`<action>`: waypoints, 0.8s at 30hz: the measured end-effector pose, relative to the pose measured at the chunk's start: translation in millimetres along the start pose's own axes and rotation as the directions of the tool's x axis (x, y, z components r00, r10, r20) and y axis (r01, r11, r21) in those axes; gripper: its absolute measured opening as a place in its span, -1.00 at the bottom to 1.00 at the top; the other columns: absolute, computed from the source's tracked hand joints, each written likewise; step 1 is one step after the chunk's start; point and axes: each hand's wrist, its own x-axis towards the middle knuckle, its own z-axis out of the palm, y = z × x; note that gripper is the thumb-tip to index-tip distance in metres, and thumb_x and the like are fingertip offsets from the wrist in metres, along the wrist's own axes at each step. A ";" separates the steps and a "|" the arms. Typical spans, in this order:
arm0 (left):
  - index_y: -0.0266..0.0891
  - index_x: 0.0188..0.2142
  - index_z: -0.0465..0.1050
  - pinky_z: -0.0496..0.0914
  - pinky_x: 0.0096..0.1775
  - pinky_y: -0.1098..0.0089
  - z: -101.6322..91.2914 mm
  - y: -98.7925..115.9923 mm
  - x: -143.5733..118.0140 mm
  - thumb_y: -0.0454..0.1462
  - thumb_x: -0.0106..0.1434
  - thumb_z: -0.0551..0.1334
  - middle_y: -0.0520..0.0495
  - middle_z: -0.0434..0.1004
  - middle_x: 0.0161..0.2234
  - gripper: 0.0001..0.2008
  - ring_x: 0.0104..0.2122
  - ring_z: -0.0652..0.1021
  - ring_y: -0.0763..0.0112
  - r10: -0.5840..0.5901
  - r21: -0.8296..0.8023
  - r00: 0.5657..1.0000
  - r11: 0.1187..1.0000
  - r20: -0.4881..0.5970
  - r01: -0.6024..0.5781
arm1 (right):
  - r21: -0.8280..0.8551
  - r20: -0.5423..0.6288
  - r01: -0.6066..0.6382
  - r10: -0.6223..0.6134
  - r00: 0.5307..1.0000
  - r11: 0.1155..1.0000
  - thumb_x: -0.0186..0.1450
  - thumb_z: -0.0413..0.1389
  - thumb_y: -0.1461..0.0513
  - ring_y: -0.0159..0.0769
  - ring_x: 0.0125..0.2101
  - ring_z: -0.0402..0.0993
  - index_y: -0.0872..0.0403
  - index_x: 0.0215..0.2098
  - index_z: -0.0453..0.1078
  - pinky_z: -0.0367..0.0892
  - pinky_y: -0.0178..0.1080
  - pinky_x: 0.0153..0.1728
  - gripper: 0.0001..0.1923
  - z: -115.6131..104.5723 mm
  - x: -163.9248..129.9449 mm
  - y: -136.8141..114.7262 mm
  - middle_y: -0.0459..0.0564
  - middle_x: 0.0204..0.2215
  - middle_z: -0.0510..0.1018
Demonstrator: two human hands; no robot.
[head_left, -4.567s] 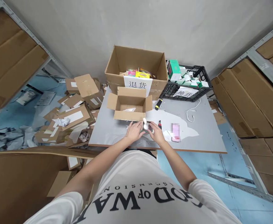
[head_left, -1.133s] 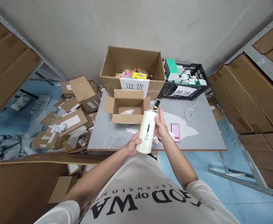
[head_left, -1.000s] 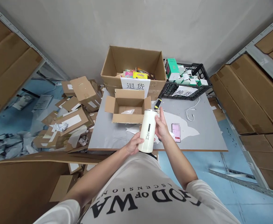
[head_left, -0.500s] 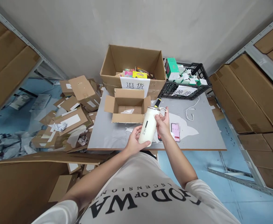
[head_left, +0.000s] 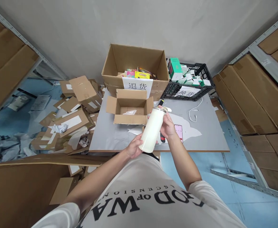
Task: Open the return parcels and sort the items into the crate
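You hold a cream-coloured bottle (head_left: 151,131) tilted, just below the centre of the frame, your left hand (head_left: 134,147) gripping its lower end and your right hand (head_left: 168,127) its upper; a flapped carton (head_left: 130,119) sits to its upper left

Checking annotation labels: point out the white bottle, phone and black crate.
White bottle (head_left: 151,131), head view: middle of its body.
Phone (head_left: 179,131), head view: its screen.
Black crate (head_left: 170,91), head view: its front wall.
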 end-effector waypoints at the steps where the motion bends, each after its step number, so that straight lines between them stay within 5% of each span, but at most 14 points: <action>1: -0.31 -0.01 0.36 0.44 -0.17 0.10 -2.6 -1.2 1.1 -0.03 -0.10 0.38 -0.29 0.52 -0.10 -0.31 -0.09 0.52 -0.08 0.006 0.037 1.000 0.999 -0.011 -0.006 | -0.021 -0.009 0.002 -0.002 1.000 1.000 0.11 0.12 -0.16 -0.12 -0.15 0.48 -0.14 0.15 0.16 0.43 -0.08 -0.26 -0.30 -1.5 1.1 1.4 0.01 -0.01 0.47; 7: -0.24 0.11 0.23 0.41 -0.08 0.20 -13.9 -6.0 5.5 -0.09 -0.14 0.46 -0.30 0.30 0.14 -0.17 0.02 0.45 0.03 0.268 0.429 0.956 0.882 -0.116 -0.195 | -0.089 -0.073 0.049 -0.056 0.996 0.995 0.09 0.19 -0.08 -0.22 -0.25 0.48 -0.11 0.11 0.22 0.41 -0.19 -0.31 -0.34 -10.0 7.9 5.7 -0.03 -0.08 0.50; 12: -0.15 0.09 0.19 0.45 -0.14 0.25 -16.6 -13.0 4.9 -0.16 -0.17 0.48 -0.27 0.19 0.18 -0.16 0.02 0.44 0.10 0.362 0.652 0.903 0.747 -0.231 -0.132 | -0.150 -0.102 0.063 -0.079 0.992 0.987 0.09 0.21 -0.07 -0.25 -0.25 0.46 -0.12 0.09 0.23 0.40 -0.21 -0.30 -0.37 -11.2 9.7 7.1 -0.02 -0.04 0.47; 18: -0.21 0.02 0.26 0.43 -0.14 0.28 -18.6 -11.7 8.3 -0.16 -0.14 0.46 -0.25 0.35 0.07 -0.27 -0.08 0.50 0.19 0.411 0.637 0.886 0.746 -0.213 -0.194 | -0.183 -0.069 0.060 -0.073 0.995 0.981 0.09 0.19 -0.12 -0.18 -0.11 0.44 -0.12 0.13 0.20 0.40 -0.15 -0.19 -0.31 -10.9 9.1 3.8 0.01 0.05 0.41; 24: -0.26 -0.03 0.35 0.39 -0.11 0.26 -17.6 -7.3 7.5 -0.10 -0.13 0.45 -0.20 0.50 -0.09 -0.33 -0.12 0.52 0.19 0.332 0.378 0.931 0.890 -0.151 -0.256 | 0.061 0.035 0.055 -0.057 0.998 0.997 0.14 0.12 -0.15 -0.08 -0.02 0.42 -0.15 0.17 0.19 0.37 -0.03 -0.11 -0.33 -10.9 8.2 -6.3 0.01 0.03 0.45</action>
